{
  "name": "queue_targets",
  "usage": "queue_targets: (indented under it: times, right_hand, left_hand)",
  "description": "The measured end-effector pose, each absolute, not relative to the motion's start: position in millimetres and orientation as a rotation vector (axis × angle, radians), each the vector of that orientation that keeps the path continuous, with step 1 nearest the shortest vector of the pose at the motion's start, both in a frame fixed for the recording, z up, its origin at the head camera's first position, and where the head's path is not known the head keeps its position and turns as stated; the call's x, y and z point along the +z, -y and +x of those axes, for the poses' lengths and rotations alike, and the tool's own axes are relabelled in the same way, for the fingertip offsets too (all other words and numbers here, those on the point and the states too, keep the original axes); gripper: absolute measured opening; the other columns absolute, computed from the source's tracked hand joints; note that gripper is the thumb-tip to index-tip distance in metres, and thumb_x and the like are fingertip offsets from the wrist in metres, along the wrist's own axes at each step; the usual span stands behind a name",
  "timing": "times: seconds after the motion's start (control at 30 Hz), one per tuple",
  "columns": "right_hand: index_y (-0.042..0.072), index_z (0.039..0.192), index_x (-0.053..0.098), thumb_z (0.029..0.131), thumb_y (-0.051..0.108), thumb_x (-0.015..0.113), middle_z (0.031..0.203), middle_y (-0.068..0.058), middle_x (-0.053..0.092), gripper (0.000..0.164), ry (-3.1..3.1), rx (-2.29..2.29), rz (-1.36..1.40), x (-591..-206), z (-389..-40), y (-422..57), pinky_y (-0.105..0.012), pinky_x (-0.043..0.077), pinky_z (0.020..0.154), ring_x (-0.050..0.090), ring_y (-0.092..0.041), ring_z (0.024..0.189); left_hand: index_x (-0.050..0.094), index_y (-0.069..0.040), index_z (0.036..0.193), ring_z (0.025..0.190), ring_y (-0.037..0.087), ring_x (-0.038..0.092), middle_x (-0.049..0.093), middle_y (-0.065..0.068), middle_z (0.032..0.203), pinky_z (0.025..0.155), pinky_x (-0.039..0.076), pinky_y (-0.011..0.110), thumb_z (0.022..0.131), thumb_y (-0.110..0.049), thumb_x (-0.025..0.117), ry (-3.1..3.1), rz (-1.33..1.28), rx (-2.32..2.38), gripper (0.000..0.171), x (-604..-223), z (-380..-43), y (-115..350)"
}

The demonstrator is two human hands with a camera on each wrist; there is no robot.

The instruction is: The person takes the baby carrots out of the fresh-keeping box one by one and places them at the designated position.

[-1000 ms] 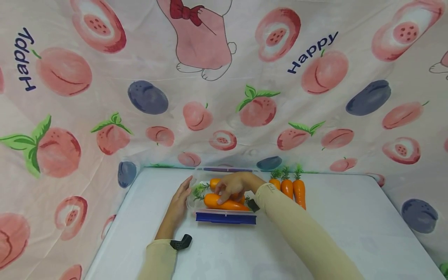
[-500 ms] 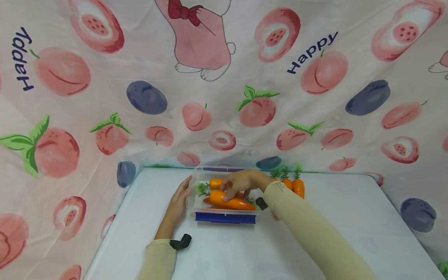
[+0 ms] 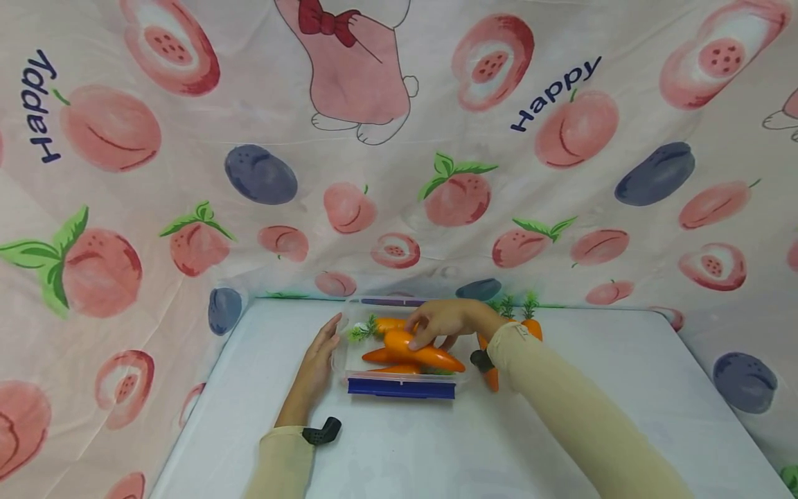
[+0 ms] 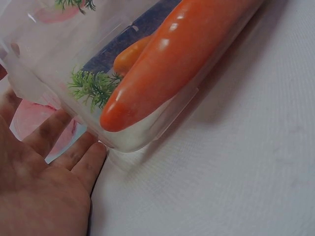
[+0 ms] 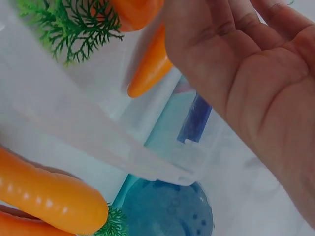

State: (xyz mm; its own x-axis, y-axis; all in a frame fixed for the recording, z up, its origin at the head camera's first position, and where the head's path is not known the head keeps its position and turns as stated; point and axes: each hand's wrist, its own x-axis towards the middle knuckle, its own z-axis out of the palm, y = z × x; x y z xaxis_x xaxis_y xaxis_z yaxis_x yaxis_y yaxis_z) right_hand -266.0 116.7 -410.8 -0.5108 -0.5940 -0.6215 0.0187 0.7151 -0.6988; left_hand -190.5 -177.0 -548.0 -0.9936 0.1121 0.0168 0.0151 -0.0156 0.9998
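A clear plastic container (image 3: 401, 376) with blue side clips holds several orange toy carrots with green tops. My right hand (image 3: 451, 320) reaches in from the right and pinches a carrot (image 3: 436, 357) between thumb and fingers, over the others. That carrot slants, its thin tip toward the container's front right. In the right wrist view the palm of my right hand (image 5: 246, 83) shows, and the pinched part is hidden. My left hand (image 3: 319, 360) rests against the container's left side, fingers extended. In the left wrist view its fingertips touch the clear wall near a carrot (image 4: 162, 64) inside.
More carrots (image 3: 533, 328) lie on the white table (image 3: 399, 450) just right of the container, partly behind my right sleeve. A blue clip (image 3: 401, 389) folds outward at the container's front. Behind the table hangs a fruit-printed cloth (image 3: 399, 208).
My right hand has shifted to the right and turned the carrot it pinches, whose tip now points to the front right. Carrots beneath have come into view. My left hand has stayed in place.
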Motion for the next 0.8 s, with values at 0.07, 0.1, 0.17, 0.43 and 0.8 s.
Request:
queue_targets:
  times: [0.07,0.1,0.17,0.43,0.8]
  right_hand:
    - [0.014,0.142,0.057,0.090,0.034,0.079,0.116,-0.006,0.067,0.060,-1.974,-0.833,-0.442,-409.2,-265.6,-120.5,-0.045,0.060,0.090,0.065,-0.022,0.104]
    - [0.014,0.142,0.056,0.090,0.034,0.079,0.116,-0.006,0.067,0.061,-1.974,-0.840,-0.443,-408.3,-265.2,-122.6,-0.045,0.060,0.091,0.065,-0.022,0.104]
    - [0.014,0.143,0.056,0.090,0.035,0.079,0.116,-0.006,0.067,0.061,-1.979,-0.856,-0.447,-406.7,-264.7,-127.0,-0.045,0.060,0.091,0.065,-0.023,0.104]
    - [0.012,0.143,0.054,0.091,0.036,0.078,0.115,-0.006,0.070,0.063,-1.995,-0.933,-0.449,-405.1,-260.8,-144.9,-0.045,0.060,0.090,0.067,-0.023,0.103]
    - [0.013,0.139,0.058,0.089,0.036,0.080,0.120,-0.008,0.067,0.059,-2.021,-0.983,-0.421,-403.9,-256.1,-160.2,-0.045,0.061,0.088,0.067,-0.024,0.104]
  left_hand:
    - [0.035,-0.025,0.160,0.158,0.022,0.014,0.024,0.004,0.170,0.130,0.008,0.051,0.110,-0.031,0.041,-2.162,0.137,2.183,0.051,-548.2,-190.5,177.1]
    - [0.035,-0.024,0.160,0.159,0.022,0.013,0.023,0.004,0.170,0.130,0.008,0.051,0.110,-0.031,0.041,-2.165,0.136,2.181,0.051,-548.4,-190.5,177.1]
    - [0.035,-0.024,0.160,0.159,0.022,0.013,0.023,0.004,0.170,0.130,0.008,0.051,0.110,-0.031,0.041,-2.171,0.128,2.177,0.051,-548.7,-190.7,177.1]
    - [0.035,-0.024,0.160,0.159,0.026,0.013,0.023,0.007,0.170,0.129,0.008,0.056,0.110,-0.032,0.041,-2.194,0.092,2.147,0.051,-549.0,-191.5,177.6]
    - [0.036,-0.024,0.159,0.159,0.026,0.012,0.023,0.006,0.170,0.129,0.005,0.055,0.111,-0.028,0.039,-2.179,0.099,2.160,0.049,-551.0,-192.4,177.4]
